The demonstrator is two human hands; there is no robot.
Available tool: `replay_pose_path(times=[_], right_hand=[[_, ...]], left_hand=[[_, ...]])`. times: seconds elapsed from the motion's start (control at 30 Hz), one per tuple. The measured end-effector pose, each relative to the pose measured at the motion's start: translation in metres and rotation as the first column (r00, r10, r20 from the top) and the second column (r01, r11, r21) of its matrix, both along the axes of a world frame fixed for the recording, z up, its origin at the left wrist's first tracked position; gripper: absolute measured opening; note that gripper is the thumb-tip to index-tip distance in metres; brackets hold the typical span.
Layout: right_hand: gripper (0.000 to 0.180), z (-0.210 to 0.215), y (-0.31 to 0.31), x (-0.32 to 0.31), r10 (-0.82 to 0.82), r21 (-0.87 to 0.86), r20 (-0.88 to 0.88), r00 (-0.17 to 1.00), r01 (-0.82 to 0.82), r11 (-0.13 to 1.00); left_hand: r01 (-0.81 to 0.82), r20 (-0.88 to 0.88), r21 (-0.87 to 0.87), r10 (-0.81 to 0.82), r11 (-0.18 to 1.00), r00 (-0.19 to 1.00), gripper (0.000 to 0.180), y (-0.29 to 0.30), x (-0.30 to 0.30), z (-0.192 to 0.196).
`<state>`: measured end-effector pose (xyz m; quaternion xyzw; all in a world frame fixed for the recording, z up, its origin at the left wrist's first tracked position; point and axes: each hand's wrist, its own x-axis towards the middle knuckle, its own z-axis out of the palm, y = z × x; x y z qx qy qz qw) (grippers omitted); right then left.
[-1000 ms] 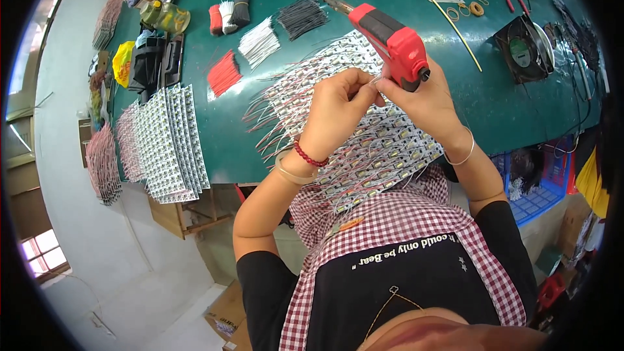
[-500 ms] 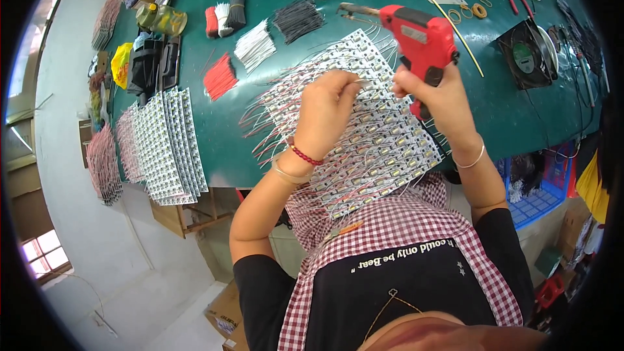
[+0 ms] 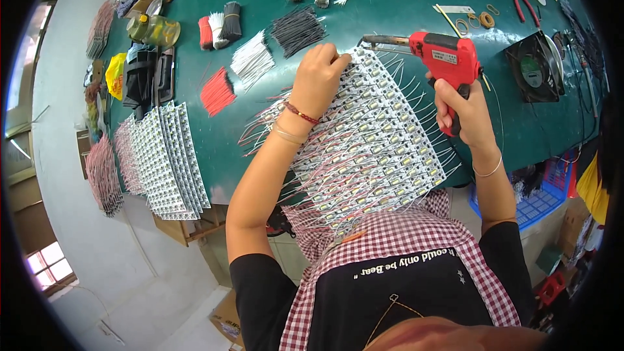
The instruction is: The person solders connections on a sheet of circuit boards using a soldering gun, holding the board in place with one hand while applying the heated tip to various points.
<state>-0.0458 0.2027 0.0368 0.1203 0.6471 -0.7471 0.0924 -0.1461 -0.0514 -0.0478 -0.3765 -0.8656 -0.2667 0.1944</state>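
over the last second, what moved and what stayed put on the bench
The right hand left its spot beside the left hand, took the red soldering gun by the grip, lifted it and now aims its tip at the far edge of the white circuit board panel. The left hand slid to that far edge and presses there. The panel, wire bundles and black fan stayed put.

The red plastic pistol-shaped soldering gun (image 3: 448, 58) looks smooth and slightly glossy, with a bare metal tip. The white circuit-board panel (image 3: 374, 146) appears matt, set with small shiny components. The dark green bench mat (image 3: 390, 6) shows a soft sheen. The red-and-white checked apron (image 3: 396, 240) is woven cloth.
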Motion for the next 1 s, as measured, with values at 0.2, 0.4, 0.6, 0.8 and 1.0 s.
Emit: replay_pose_path(times=[0.2,0.4,0.6,0.8,1.0], right_hand=[[0.022,-0.004,-0.003,0.002,0.053,0.127,0.035,0.998,-0.057,0.99],[0.02,0.003,-0.008,0.007,0.011,0.209,0.041,0.999,-0.02,0.978],[0.021,0.007,-0.01,0.013,0.038,0.336,0.067,0.997,-0.058,0.94],[0.023,0.012,-0.014,0.018,-0.021,0.317,0.042,0.999,0.007,0.948],[0.022,0.012,-0.011,0.021,0.029,0.392,0.063,0.998,-0.051,0.919]], left_hand=[[0.002,0.004,0.032,-0.002,0.999,1.0,0.02,0.001,0.001,0.0],[-0.015,0.034,0.061,0.013,0.998,0.999,0.022,0.002,0.005,0.002],[-0.013,0.068,0.091,0.007,0.996,0.998,0.024,0.003,0.006,0.003],[-0.018,0.081,0.095,0.01,0.995,0.997,0.024,0.004,0.007,0.002],[-0.008,0.066,0.099,0.001,0.995,0.998,0.023,0.005,0.008,0.0]])
